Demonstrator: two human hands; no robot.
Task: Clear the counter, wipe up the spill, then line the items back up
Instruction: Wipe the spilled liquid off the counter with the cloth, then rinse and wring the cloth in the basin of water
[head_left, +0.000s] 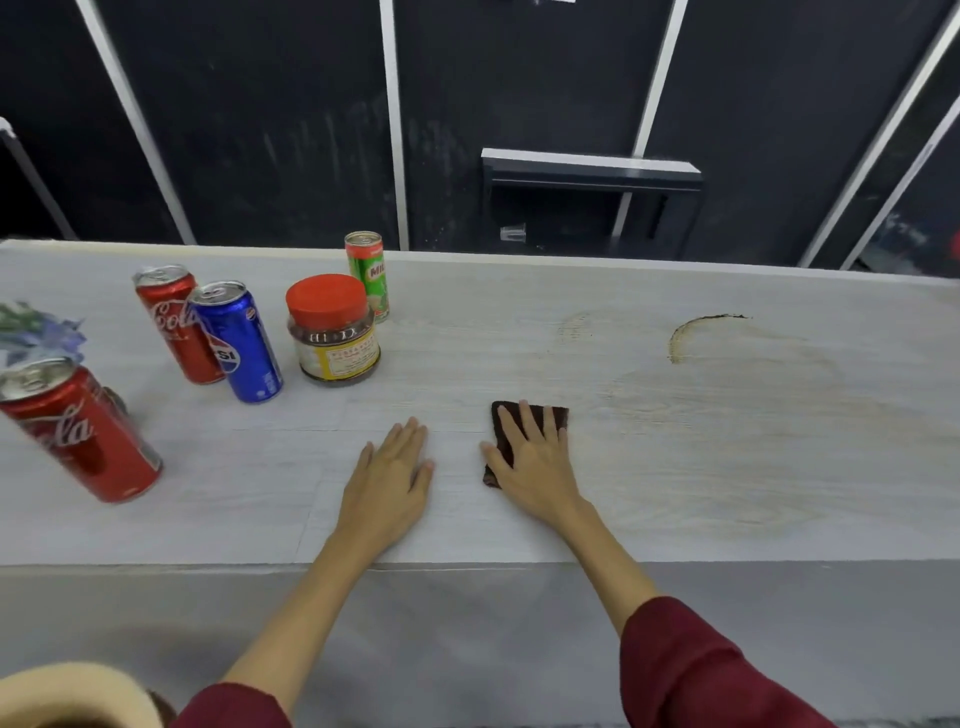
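Note:
My right hand (535, 457) lies flat on a dark brown folded cloth (556, 415), pressing it onto the pale counter (675, 467). My left hand (389, 478) rests flat and empty on the counter to the left of the cloth. A brown spill stain with a dark curved edge (680, 332) spreads over the counter's right part. At the left stand two red cola cans (176, 322) (83, 431), a blue Pepsi can (239, 343), a red-lidded jar (332, 332) and a green Milo can (370, 273).
A crumpled blue-green wrapper (36, 327) lies at the far left edge. A dark panelled wall (260, 130) with white strips runs behind the counter. The counter's front edge (467, 564) runs across below my hands.

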